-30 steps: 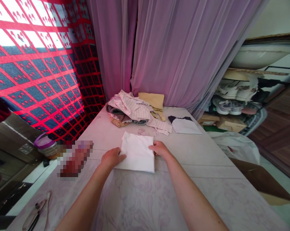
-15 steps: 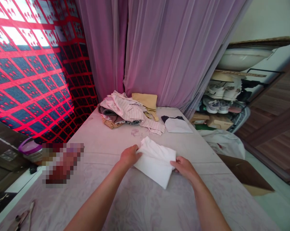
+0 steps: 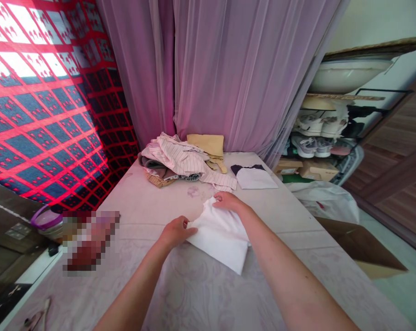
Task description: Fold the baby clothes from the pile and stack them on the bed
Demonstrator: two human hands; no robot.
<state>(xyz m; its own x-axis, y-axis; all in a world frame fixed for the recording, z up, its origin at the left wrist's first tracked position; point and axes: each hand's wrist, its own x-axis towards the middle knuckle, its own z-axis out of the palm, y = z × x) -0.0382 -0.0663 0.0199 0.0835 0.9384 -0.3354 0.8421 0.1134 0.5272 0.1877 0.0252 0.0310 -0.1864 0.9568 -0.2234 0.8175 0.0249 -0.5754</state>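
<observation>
We note: left hand [image 3: 176, 232] pinching the left edge of a folded white cloth [image 3: 221, 241]; right hand [image 3: 229, 202] pinching its far corner. Under the fingers, we log a patterned sheet [image 3: 194, 296]. Beyond both hands' fingertips, a clothes pile [image 3: 182, 156]; beyond and right of the right fingers, a folded shirt [image 3: 254, 178].

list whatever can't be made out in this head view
All in the head view:
- white cloth: far edge partly hidden by the right hand
- darker clothes: mostly covered by the striped garment
- item at left: blurred by pixelation
- small things at lower left: cut off by the bottom edge
</observation>
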